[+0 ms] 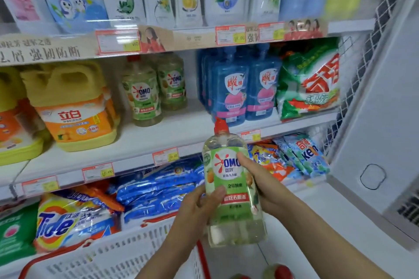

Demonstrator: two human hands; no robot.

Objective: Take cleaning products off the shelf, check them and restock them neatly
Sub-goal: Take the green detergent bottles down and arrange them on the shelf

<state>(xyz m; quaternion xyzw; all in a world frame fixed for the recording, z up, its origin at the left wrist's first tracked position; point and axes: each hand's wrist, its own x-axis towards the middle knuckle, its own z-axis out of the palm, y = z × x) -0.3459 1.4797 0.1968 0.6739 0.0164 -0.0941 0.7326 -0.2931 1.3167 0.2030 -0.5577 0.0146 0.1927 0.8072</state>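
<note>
OMO bottle (233, 188) off the shelf, clasped between both hands in front of the racks, near the right rim of the white basket (127, 253). Long axis close to upright, red cap on top and leaning slightly left, label toward the camera. Round the lower left side, left hand (195, 208), thumb across the label; higher on the right side, right hand (260, 183), thumb by the logo; both clamped on it. Up and left of the hands, matching OMO bottles (142, 95) standing on the middle shelf (158, 133), a bare strip of board between them and the blue bottles (229, 88). Probably mid-check. For restocking, likely a lift forward and leftward, cap kept up, left hand on the side nearer that row.
</note>
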